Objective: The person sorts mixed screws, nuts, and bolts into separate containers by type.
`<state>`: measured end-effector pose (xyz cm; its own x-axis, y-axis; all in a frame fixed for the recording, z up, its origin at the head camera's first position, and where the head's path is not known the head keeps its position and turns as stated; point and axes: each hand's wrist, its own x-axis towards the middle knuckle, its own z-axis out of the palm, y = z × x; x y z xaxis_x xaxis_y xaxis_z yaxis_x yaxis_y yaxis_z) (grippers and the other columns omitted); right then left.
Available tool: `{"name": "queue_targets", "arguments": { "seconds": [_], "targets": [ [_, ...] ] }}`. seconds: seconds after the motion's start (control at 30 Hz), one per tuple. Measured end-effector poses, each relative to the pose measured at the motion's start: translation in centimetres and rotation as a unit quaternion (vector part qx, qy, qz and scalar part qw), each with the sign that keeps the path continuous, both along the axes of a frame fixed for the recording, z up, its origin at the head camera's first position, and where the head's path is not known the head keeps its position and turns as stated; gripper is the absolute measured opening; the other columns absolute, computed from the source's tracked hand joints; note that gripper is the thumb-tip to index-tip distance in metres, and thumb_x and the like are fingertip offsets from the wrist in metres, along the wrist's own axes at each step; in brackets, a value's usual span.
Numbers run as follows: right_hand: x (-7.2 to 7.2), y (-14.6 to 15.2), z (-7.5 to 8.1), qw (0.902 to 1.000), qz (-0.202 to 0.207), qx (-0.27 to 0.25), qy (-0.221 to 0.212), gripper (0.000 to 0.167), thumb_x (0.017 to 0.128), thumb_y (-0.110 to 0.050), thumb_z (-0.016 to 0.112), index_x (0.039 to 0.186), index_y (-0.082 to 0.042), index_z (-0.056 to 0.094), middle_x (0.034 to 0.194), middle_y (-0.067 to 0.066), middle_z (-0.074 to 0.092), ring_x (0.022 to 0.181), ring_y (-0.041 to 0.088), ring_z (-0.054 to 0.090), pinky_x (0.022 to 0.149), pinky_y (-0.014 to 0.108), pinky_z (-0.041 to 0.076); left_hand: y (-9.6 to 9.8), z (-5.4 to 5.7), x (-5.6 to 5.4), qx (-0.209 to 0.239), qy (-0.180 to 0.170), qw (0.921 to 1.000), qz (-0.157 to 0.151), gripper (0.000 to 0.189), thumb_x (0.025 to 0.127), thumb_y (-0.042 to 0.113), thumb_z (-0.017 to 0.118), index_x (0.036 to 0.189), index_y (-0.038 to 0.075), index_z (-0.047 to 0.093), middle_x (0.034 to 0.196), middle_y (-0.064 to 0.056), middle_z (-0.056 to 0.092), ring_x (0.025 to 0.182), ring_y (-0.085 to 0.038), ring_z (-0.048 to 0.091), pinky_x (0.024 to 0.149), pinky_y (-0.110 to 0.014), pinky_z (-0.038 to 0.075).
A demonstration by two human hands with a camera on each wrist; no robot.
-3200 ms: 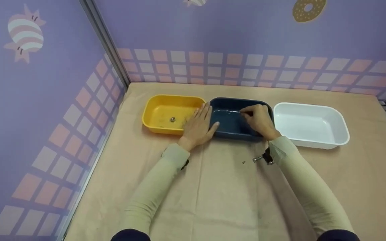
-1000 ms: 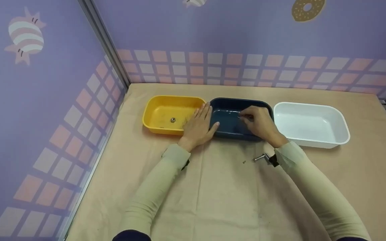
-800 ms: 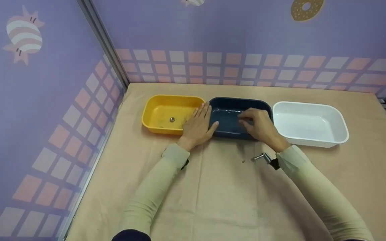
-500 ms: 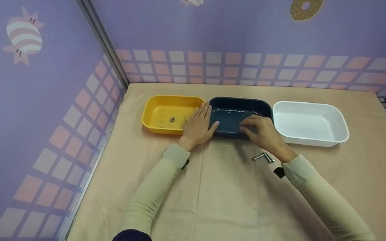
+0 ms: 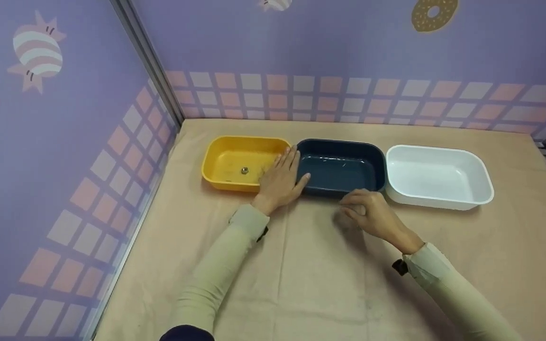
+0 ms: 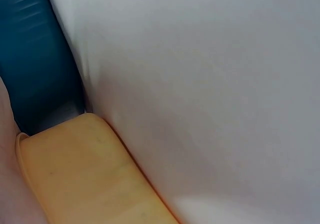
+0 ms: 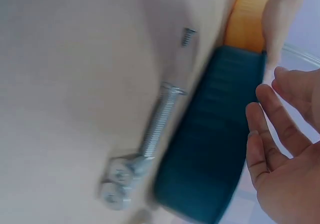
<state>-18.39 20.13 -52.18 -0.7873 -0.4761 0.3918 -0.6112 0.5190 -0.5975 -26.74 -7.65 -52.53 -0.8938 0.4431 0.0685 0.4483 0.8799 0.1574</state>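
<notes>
My left hand (image 5: 280, 182) rests with straight fingers over the adjoining rims of the yellow bin (image 5: 216, 177) and the dark blue bin (image 5: 330, 192). Just in front of the blue bin, my right hand (image 5: 377, 215) hovers over the cloth with bent fingers; in the right wrist view nothing shows between its fingers (image 7: 272, 149). That view also shows a small screw (image 7: 188, 36), a long threaded bolt (image 7: 161, 121) and two round bolt heads (image 7: 116, 184) on the cloth beside the blue bin. The right hand hides them in the head view. A nut (image 5: 244, 170) lies in the yellow bin.
To the right of the blue bin stands a white bin (image 5: 439, 175). A light cloth (image 5: 320, 284) covers the table. Patterned purple panels (image 5: 339, 42) rise behind and at the left, joined by a metal post (image 5: 152, 61).
My right hand, pinched inside the blue bin earlier, has loosened its fingers and come out over the front rim, towards me, above the bolts and screw. My left hand has stayed put.
</notes>
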Motion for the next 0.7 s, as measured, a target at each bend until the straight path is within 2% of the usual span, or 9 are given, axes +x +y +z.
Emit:
{"name": "queue_targets", "arguments": {
  "seconds": [0.27, 0.5, 0.7],
  "targets": [
    [0.8, 1.1, -2.0, 0.9998, 0.009, -0.002, -0.018, 0.017, 0.086, 0.002, 0.086, 0.102, -0.006, 0.084, 0.104, 0.001, 0.081, 0.102, 0.021, 0.075, 0.093, 0.044, 0.06, -0.1, 0.1, 0.0, 0.006, 0.001, 1.0, -0.003, 0.079, 0.114, 0.054, 0.026, 0.17, -0.001, 0.015, 0.18, -0.017, 0.008, 0.168, -0.03, 0.009, 0.137, -0.044, 0.011],
    [0.8, 1.6, -3.0, 0.9963, 0.082, -0.003, -0.023, 0.02, 0.088, 0.008, 0.081, 0.1, -0.007, 0.083, 0.102, 0.003, 0.08, 0.097, 0.021, 0.076, 0.088, 0.035, 0.062, -0.1, 0.0, 0.0, 0.01, 0.01, 0.9999, -0.002, 0.078, 0.114, 0.053, 0.027, 0.169, -0.002, 0.018, 0.179, -0.02, 0.013, 0.167, -0.031, 0.012, 0.137, -0.046, 0.014],
    [1.0, 1.6, -3.1, 0.9934, 0.094, 0.039, -0.054, 0.02, 0.089, 0.007, 0.079, 0.101, -0.009, 0.084, 0.104, 0.002, 0.079, 0.098, 0.02, 0.074, 0.085, 0.035, 0.06, 0.0, 0.0, 0.1, 0.009, 0.006, 0.9999, -0.002, 0.078, 0.115, 0.053, 0.027, 0.169, -0.002, 0.017, 0.179, -0.019, 0.012, 0.167, -0.03, 0.011, 0.137, -0.045, 0.013]
  ]
}}
